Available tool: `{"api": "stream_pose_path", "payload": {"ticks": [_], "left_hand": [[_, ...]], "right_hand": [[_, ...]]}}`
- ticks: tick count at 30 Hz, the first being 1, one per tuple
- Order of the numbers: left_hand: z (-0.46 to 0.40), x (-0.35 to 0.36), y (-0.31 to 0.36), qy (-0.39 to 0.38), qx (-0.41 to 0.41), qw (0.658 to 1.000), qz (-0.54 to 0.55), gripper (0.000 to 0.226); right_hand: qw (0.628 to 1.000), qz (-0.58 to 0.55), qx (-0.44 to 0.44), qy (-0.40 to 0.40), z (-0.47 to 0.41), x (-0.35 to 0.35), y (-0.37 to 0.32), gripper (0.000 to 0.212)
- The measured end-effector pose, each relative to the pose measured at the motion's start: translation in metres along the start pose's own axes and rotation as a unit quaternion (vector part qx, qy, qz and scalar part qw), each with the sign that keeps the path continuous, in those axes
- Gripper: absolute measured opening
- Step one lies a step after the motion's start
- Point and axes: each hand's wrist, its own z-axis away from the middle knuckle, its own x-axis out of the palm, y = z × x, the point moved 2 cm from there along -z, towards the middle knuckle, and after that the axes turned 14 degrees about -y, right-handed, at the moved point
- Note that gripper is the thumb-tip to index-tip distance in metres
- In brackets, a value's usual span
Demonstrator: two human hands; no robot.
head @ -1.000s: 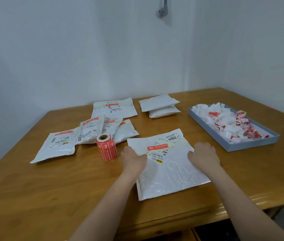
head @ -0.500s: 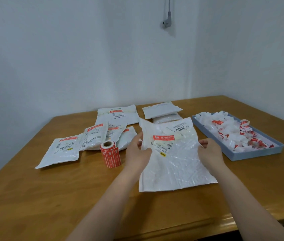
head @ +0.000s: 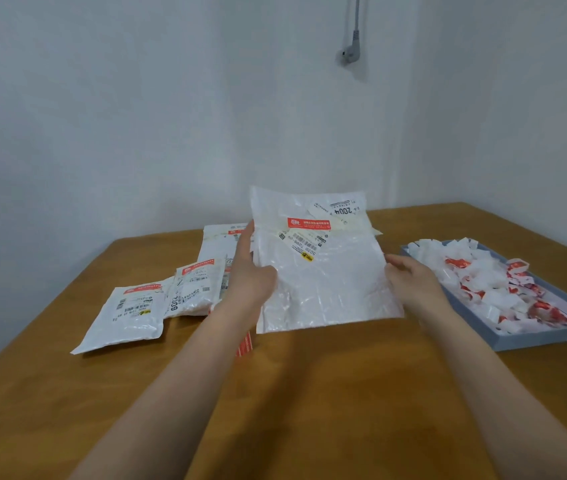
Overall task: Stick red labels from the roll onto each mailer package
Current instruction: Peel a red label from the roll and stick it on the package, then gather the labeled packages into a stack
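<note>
A large white mailer [head: 320, 285] with a red label [head: 308, 223] near its top is lifted off the wooden table [head: 310, 393] and tilted up toward me. My left hand [head: 249, 275] grips its left edge, thumb on the front. My right hand [head: 412, 284] holds its right edge. The red label roll [head: 245, 342] stands on the table, mostly hidden behind my left forearm. Labelled mailers lie at the left: one [head: 128, 313] nearest, another [head: 197, 287] beside it, a third [head: 218, 242] further back.
A grey tray [head: 549, 337] full of white and red backing scraps sits at the right. White walls meet in the corner behind the table, with a plug hanging on a cable [head: 349, 51]. Bare wood lies in front of me.
Both hands picked the large mailer up from the table and raised it, tilting it upright. My view has risen, and the roll is now hidden behind my left forearm.
</note>
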Motion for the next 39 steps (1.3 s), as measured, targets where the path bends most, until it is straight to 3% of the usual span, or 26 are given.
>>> {"api": "stream_pose_path", "payload": {"ticks": [3,6,8,12,17,21,25,27,35,39], "left_hand": [[-0.018,-0.014,0.006,0.018,0.008,1.0,0.0,0.086],[-0.038,-0.029,0.011,0.048,0.001,0.999,-0.012,0.075],[-0.059,-0.043,0.011,0.067,-0.021,0.998,-0.009,0.062],[-0.068,-0.056,0.015,-0.006,-0.072,0.997,0.014,0.053],[-0.087,-0.079,0.007,-0.093,-0.123,0.987,0.047,0.08],[-0.114,-0.102,-0.004,0.038,-0.085,0.995,0.021,0.082],[-0.144,-0.118,-0.013,0.087,-0.046,0.995,-0.026,0.033],[-0.157,-0.123,-0.016,0.099,-0.038,0.993,-0.057,0.026],[-0.204,-0.15,-0.041,0.114,-0.042,0.985,-0.122,0.054],[-0.221,-0.156,-0.06,0.101,-0.093,0.979,-0.152,0.053]], "right_hand": [[0.998,-0.008,0.027,-0.048,-0.01,0.01,0.003,0.041],[0.99,-0.098,0.032,-0.1,-0.022,0.023,0.003,0.039],[0.992,-0.095,0.008,-0.08,-0.041,0.031,-0.004,0.037],[0.998,-0.049,-0.024,-0.022,-0.056,0.036,-0.018,0.03],[0.999,-0.028,-0.044,0.007,-0.086,0.055,-0.03,0.03],[0.997,-0.06,-0.049,0.005,-0.11,0.072,-0.04,0.028],[0.998,-0.016,-0.052,0.044,-0.143,0.091,-0.048,0.01],[0.997,0.016,-0.062,0.043,-0.158,0.101,-0.05,0.011],[0.979,0.159,-0.126,0.013,-0.201,0.135,-0.049,0.032],[0.975,0.207,-0.065,-0.038,-0.219,0.151,-0.041,0.034]]}}
